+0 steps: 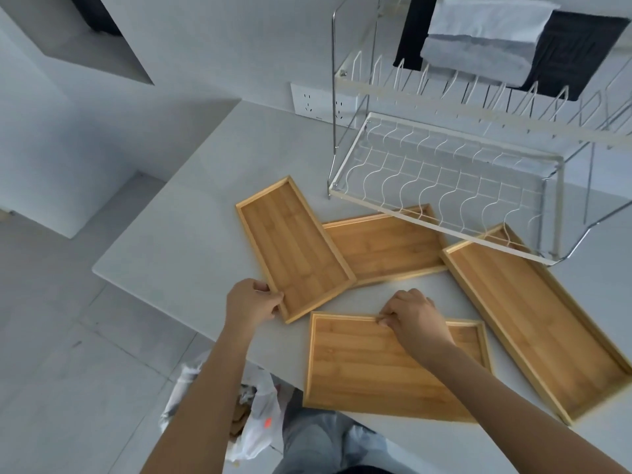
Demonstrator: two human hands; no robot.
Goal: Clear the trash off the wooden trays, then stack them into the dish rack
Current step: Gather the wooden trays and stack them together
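Hands | left hand (pixel 253 301) clamps left tray (pixel 294 248) corner | right hand (pixel 415 316) pinches near tray (pixel 393 367) rim

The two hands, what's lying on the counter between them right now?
In the head view, only bare counter lies between the left hand and right hand; each grips its own wooden tray.

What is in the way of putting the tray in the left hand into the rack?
Nothing visible blocks it. The left hand grips the left tray at its near corner, and the dish rack beyond holds no dishes. Another tray lies partly under the rack's front edge, lower than the shelf.
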